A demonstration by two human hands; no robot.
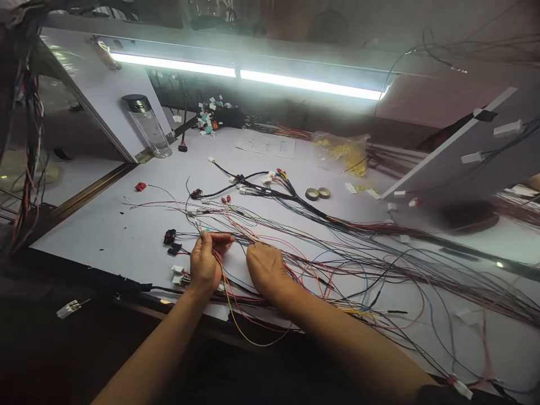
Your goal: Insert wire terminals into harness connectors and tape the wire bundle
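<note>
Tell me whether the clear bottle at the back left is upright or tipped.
Upright: the clear bottle stands on its base, black cap on top.

The left hand (205,264) pinches thin coloured wires (236,239) at its fingertips, and the right hand (265,269) just beside it rests curled on the same tangled spread. Black plastic connectors (171,241) lie left of the left hand on the white worktable (109,230); two tape rolls (318,193) sit beyond the hands.

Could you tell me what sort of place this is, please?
Most likely a wire-harness assembly bench in a workshop. Loose coloured wires with plastic connectors spread over a white worktable, a strip light hangs above it, and the left hand and right hand are sorting the strands.
</note>
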